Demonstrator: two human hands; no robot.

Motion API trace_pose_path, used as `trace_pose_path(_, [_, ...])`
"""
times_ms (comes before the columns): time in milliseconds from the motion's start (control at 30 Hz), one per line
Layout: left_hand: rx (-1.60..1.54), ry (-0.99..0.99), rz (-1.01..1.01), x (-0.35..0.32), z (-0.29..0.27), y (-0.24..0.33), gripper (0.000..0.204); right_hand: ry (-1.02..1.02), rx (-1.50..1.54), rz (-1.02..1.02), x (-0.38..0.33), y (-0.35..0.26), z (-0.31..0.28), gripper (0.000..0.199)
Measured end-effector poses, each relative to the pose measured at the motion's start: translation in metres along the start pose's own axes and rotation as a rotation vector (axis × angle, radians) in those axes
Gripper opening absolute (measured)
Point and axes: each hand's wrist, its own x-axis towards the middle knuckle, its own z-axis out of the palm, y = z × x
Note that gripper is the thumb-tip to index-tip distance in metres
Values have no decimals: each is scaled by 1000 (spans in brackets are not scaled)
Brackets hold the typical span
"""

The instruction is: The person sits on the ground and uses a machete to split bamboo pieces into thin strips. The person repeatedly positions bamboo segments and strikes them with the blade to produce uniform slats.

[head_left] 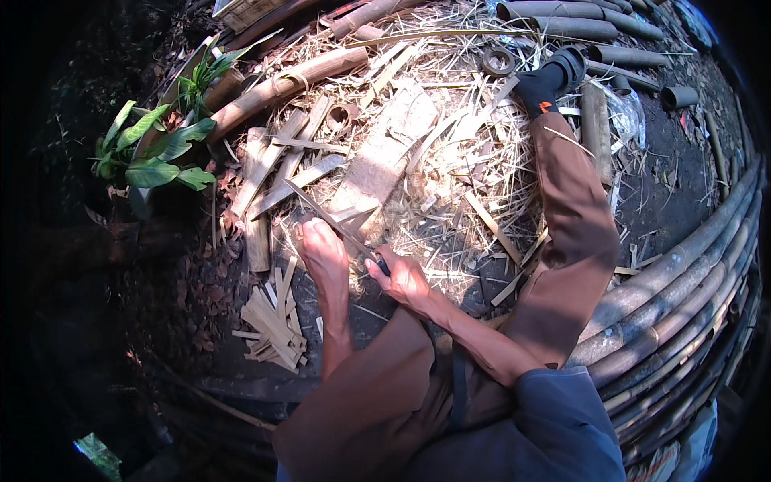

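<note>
Two hands work close together here: our left hand (323, 251) is curled around a thin bamboo strip (353, 215), pinching it near its end, and our right hand (401, 277) is closed on the dark handle of a knife (333, 221) whose long blade runs up and away past the left fingers. The strip lies just beyond the left knuckles, its far end over a flat slab (377, 161) in the litter of shavings. We judge the main risk is the blade: it passes right beside the left fingers, so if the edge jumps out of the grain or the strip splits suddenly, it could slide into them. The strip is narrow and may twist in the pinch, which would send the cut off line and spoil the piece. Loose shavings under the slab could let it shift. A pile of cut slats (271, 321) sits below the left wrist, and our outstretched leg (566, 225) lies to the right of the right hand, within reach of a slip that way.
</note>
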Motion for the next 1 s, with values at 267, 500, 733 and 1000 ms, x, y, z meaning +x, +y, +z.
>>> trace_pose_path(267, [-248, 6, 62, 13, 24, -12, 10, 169, -364, 64, 17, 97, -13, 38])
trace_pose_path(500, [-142, 52, 138, 17, 35, -7, 12, 202, -156, 213, 16, 107, -21, 43])
trace_pose_path(733, [-551, 242, -124, 22, 46, -1, 25, 167, -27, 161, 1, 57, -26, 37])
trace_pose_path(1000, [-1238, -234, -351, 28, 57, -15, 34, 261, -283, -81, 22, -8, -101, 42])
